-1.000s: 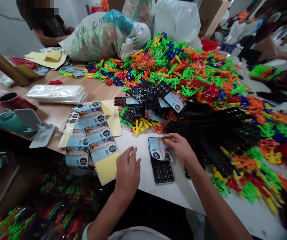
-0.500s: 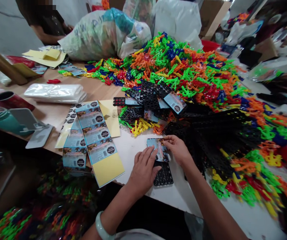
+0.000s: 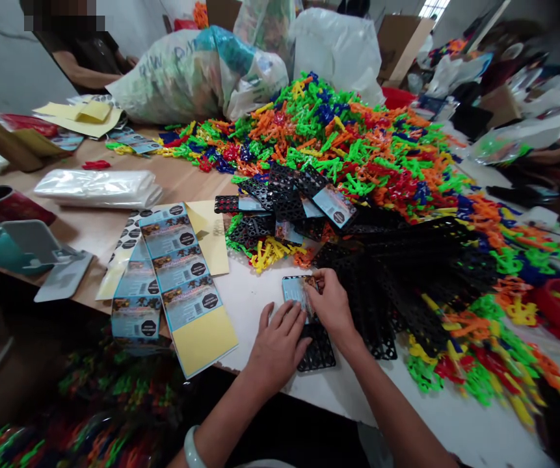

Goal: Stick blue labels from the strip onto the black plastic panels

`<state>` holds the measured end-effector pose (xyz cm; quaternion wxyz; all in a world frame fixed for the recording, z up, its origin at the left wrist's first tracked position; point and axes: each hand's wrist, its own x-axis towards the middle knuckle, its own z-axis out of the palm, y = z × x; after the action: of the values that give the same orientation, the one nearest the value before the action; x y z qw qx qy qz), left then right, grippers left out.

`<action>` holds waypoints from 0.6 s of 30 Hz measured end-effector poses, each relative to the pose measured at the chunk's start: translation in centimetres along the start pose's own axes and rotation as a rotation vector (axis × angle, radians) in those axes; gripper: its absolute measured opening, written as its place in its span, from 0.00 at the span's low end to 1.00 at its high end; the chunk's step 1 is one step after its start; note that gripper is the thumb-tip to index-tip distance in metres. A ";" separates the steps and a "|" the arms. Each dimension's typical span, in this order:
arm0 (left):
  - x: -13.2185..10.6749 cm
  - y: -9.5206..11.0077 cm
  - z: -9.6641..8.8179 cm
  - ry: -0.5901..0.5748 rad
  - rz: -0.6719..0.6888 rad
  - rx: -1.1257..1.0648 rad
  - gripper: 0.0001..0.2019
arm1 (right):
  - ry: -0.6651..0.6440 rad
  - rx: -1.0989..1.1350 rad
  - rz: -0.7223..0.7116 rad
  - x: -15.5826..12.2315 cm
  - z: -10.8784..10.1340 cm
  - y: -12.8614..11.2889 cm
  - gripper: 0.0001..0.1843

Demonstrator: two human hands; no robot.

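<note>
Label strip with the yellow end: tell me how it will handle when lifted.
The label strip should be light for its size, looking thin. It may flop if lifted by one end, since similar labels beside it curl down past the table. Short lengths might stay fairly straight: its yellow end juts past the edge with little sag.

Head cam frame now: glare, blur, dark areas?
Head view: glare on the folded clear plastic; plastic figures at lower right smeared; space below the table sunk in shadow; print on the label atop the black tray too fine to read.
</note>
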<state>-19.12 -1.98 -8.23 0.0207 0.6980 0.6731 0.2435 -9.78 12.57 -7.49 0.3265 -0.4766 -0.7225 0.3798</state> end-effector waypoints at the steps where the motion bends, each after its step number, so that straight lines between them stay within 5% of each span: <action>1: 0.0 0.0 0.1 0.013 0.004 0.005 0.21 | 0.041 -0.064 -0.058 -0.2 0.0 -0.2 0.26; 3: -0.1 -0.1 0.4 0.040 0.005 0.012 0.21 | 0.129 -0.207 -0.191 -0.5 -0.1 -0.7 0.33; 5: -0.1 -0.1 0.7 0.055 0.002 0.020 0.20 | 0.108 -0.292 -0.320 -0.9 -0.6 -1.0 0.28; 7: -0.3 -0.1 0.9 0.053 0.002 0.035 0.20 | -0.055 -0.314 -0.441 -1.6 -1.0 -0.9 0.20; 10: -0.8 -0.1 0.8 0.028 0.030 0.078 0.23 | -0.314 -0.401 -0.530 -2.9 -1.1 0.0 0.21; 13: -1.5 0.1 0.4 -0.022 0.081 0.131 0.33 | -0.327 -0.499 -0.454 -4.2 -0.4 1.2 0.27; 18: -2.3 0.7 0.5 -0.033 0.057 0.184 0.40 | -0.084 -0.319 -0.174 -5.7 0.7 1.6 0.31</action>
<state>-18.25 -4.06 -9.16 -0.0394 0.7198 0.6720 0.1695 -7.74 7.44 -9.86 0.2481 -0.4417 -0.8250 0.2505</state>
